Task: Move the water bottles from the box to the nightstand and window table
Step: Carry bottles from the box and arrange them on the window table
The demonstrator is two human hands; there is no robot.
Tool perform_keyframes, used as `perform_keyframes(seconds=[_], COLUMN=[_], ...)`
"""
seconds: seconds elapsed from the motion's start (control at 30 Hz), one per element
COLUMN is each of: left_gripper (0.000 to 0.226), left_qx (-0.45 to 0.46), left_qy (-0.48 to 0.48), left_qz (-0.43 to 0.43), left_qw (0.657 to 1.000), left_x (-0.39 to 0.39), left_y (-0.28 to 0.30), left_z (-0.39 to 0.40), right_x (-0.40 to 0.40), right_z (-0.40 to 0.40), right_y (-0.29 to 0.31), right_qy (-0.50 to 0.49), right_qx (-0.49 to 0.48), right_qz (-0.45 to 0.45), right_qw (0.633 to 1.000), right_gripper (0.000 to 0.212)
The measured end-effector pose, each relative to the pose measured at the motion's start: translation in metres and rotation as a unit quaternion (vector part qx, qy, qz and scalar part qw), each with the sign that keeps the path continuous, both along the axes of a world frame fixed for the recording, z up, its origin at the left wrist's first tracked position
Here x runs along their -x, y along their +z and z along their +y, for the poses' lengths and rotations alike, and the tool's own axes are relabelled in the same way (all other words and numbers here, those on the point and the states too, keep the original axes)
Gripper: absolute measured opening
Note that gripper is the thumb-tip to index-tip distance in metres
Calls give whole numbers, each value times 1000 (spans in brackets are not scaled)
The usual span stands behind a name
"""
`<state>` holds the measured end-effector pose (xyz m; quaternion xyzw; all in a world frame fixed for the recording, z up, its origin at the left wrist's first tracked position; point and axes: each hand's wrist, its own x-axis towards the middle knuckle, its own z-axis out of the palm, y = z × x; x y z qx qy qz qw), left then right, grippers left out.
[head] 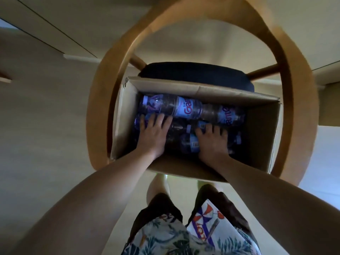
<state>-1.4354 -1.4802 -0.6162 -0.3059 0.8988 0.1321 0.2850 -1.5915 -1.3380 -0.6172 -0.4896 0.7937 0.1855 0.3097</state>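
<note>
Cardboard box point(261, 137): open-topped, set on the dark cushion point(184, 70) of a wooden chair point(103, 107) whose curved back and arms ring the box from 7 o'clock over 12 to 5 o'clock. The far flap is folded outward at 12 o'clock.

Water bottles point(184, 107): several are laid on their sides inside the box, clear with purple-blue labels. Two are seen end to end along the far wall, at 12 o'clock of the hands; more are piled beneath and toward 3 o'clock.

Left hand point(152, 133): reached into the box at its 9 o'clock side, palm down, fingers spread and laid over a bottle. Whether the bottle is gripped cannot be told.

Right hand point(211, 142): reached in at the middle, fingers bent down over the bottles; a blue label is seen just at its 9 o'clock. Its hold cannot be told either.

Surroundings: a pale floor point(46, 126) is seen around the chair, with pale panels at 11 o'clock and 2 o'clock. Patterned shorts point(165, 236) and bare legs are seen at 6 o'clock.

Obscured: the box interior is dim, so the lower bottles cannot be counted. The near wall is crossed by both forearms. The chair legs are mostly hidden, and the frame is motion-blurred.
</note>
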Motion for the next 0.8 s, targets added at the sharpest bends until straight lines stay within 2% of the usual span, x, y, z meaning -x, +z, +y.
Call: perform_keyframes(seconds=[0.13,0.33,0.5,0.63,0.8], left_gripper=[83,67,66,67,72], left_qx=[39,27,11,7,-12], left_qy=[-30,-56,-53,-47,41], left_qz=[30,51,63,63,117], left_qw=[998,997,997,997,992], left_x=[9,13,13,12,13], left_y=[-2,1,1,12,41], left_z=[-3,-15,-21,-24,-25], right_x=[-5,-2,1,4,7], right_z=[4,3,4,8,15], right_y=[-6,-6,-7,-2,22], right_qy=[3,8,-9,-100,-266], right_qx=[18,21,23,6,11], right_qz=[12,16,9,-34,-97], right_qw=[1000,1000,1000,994,959], right_gripper=[77,77,78,85,94])
